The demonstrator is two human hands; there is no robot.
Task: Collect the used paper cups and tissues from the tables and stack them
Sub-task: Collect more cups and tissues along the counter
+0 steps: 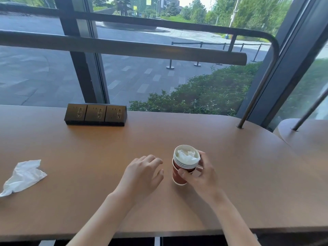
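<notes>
On the table, right hand fingers wrapped around stacked cups, left hand released beside them, tissue far left

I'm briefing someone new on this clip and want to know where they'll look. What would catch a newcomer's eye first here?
First, the stack of red paper cups near the middle of the brown table, with white tissue stuffed in the top cup and the right hand closed around it. The left hand hovers open beside it. Then the loose crumpled tissue at the far left, and the black socket block by the window.
</notes>
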